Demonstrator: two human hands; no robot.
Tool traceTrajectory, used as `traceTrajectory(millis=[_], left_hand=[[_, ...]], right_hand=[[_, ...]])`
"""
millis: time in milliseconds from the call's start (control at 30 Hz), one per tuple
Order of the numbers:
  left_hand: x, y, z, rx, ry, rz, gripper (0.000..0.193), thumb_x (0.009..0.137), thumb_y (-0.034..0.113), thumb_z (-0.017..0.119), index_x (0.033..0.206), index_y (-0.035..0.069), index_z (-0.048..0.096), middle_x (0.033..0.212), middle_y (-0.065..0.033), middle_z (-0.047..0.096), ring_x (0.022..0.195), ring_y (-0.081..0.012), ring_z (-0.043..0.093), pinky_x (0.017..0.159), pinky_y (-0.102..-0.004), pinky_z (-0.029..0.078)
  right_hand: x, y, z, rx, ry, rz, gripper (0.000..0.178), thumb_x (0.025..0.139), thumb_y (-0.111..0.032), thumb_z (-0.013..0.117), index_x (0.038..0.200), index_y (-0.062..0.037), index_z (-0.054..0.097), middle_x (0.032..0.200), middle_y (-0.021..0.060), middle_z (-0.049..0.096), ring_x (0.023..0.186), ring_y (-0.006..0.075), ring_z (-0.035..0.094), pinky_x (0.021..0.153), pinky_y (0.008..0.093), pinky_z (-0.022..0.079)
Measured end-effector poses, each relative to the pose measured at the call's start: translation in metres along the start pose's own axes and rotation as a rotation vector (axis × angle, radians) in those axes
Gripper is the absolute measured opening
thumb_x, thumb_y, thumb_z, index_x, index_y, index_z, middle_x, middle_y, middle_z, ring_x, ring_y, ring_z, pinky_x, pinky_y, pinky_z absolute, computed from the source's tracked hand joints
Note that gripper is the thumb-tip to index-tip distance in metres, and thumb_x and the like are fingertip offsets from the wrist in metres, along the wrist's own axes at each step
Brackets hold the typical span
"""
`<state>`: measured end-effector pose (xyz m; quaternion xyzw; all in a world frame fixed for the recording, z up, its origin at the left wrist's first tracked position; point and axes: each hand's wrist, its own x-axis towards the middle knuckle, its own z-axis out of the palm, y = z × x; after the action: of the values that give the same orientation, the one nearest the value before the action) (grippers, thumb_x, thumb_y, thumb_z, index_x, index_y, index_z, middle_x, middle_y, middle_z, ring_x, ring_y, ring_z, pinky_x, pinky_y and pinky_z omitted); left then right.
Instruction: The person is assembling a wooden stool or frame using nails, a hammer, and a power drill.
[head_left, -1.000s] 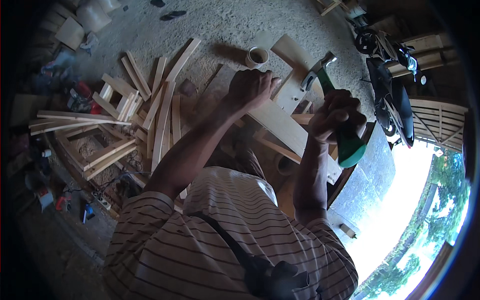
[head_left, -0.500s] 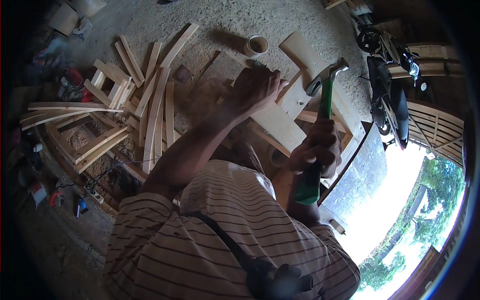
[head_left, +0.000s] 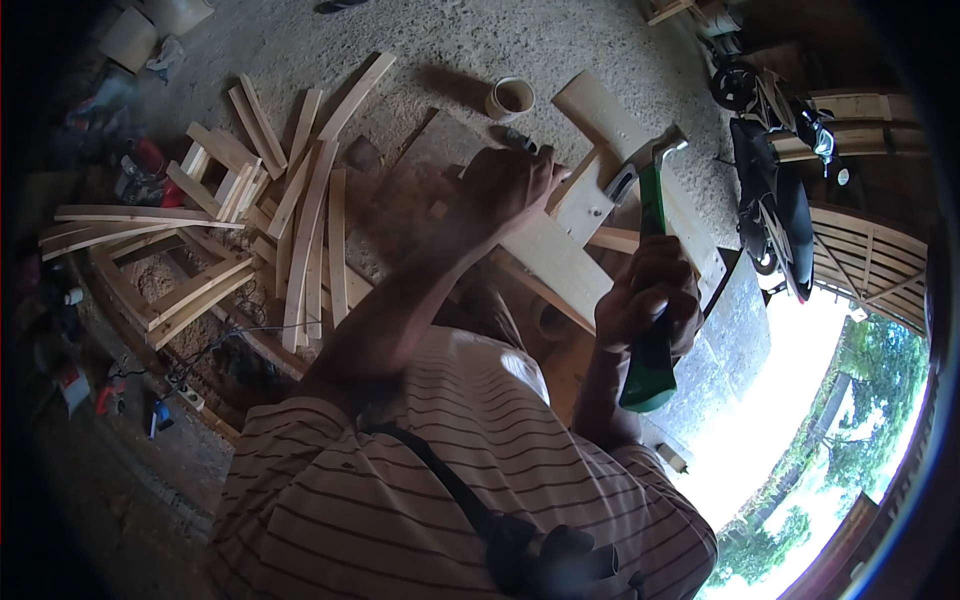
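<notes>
My right hand (head_left: 652, 300) is wrapped round the green handle of a claw hammer (head_left: 652, 200). The hammer stands almost upright in the view, its metal head at the far end over pale boards. To the left, my left hand (head_left: 508, 188) is closed in a fist above the end of a pale wooden board (head_left: 560, 258); whatever its fingers hold is hidden. Just beyond that fist shows a small dark object (head_left: 516, 139), too unclear to name. A shorter crosspiece (head_left: 582, 212) with a small round mark meets the board, and a wide curved board (head_left: 600, 108) lies farther off.
Many cut wooden strips (head_left: 312, 235) are piled at the left, beside a wooden frame (head_left: 200, 290) and a cable. A round tub (head_left: 511, 97) stands on the rough floor ahead. At the right are a motorcycle (head_left: 775, 190) and a grey sheet (head_left: 735, 335).
My right hand and the hammer's butt have shifted to the right, while the hammer head has dropped slightly in the view. My left fist stays closed, slightly lower than before.
</notes>
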<state>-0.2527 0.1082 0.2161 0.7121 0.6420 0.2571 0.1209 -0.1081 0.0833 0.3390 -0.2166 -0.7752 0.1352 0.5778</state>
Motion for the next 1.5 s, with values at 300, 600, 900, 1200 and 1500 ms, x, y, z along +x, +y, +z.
traceTrajectory(millis=[300,600,900,1200,1500], left_hand=[[-0.022,-0.011,-0.007,0.124,0.264,0.084,0.026,0.102,0.034,0.056,0.105,0.009,0.061,0.06,-0.0106,0.065,0.054,-0.0277,0.067,0.052,-0.0402,0.053],[0.0,-0.006,0.012,0.041,0.05,0.037,0.022,0.102,0.031,0.056,0.102,0.009,0.058,0.063,-0.014,0.066,0.056,-0.0311,0.068,0.052,-0.043,0.053],[0.0,-0.01,0.013,0.007,0.139,0.103,0.023,0.103,0.031,0.054,0.1,0.008,0.059,0.063,-0.0141,0.066,0.057,-0.0324,0.067,0.054,-0.0444,0.053],[0.004,-0.007,0.01,-0.034,0.001,0.047,0.024,0.103,0.03,0.052,0.1,0.007,0.06,0.064,-0.0141,0.066,0.059,-0.0307,0.068,0.056,-0.0439,0.054],[0.0,-0.002,0.002,0.026,0.062,0.027,0.027,0.103,0.031,0.054,0.104,0.005,0.059,0.062,-0.0134,0.066,0.056,-0.0293,0.069,0.051,-0.041,0.054]], right_hand=[[0.128,0.022,-0.028,0.384,0.194,0.268,0.025,0.103,-0.013,0.051,0.078,-0.0093,0.052,0.057,0.0009,0.038,0.047,0.0104,0.038,0.04,0.0259,0.033],[0.05,0.03,-0.026,0.126,0.371,0.095,0.034,0.106,-0.024,0.045,0.076,-0.0122,0.038,0.062,0.0023,0.036,0.048,0.014,0.039,0.046,0.0314,0.039],[-0.019,0.035,-0.017,0.093,0.054,-0.046,0.028,0.104,-0.028,0.055,0.085,-0.0103,0.046,0.067,0.0034,0.043,0.056,0.0161,0.043,0.055,0.0344,0.042],[-0.034,0.009,-0.004,-0.005,0.078,-0.09,0.026,0.1,-0.019,0.056,0.08,-0.0065,0.046,0.062,0.0046,0.046,0.053,0.0177,0.044,0.052,0.0345,0.04],[-0.014,0.005,-0.001,0.035,0.103,-0.009,0.019,0.097,-0.01,0.05,0.079,-0.0051,0.043,0.062,0.0069,0.043,0.057,0.0182,0.044,0.056,0.0341,0.04]])
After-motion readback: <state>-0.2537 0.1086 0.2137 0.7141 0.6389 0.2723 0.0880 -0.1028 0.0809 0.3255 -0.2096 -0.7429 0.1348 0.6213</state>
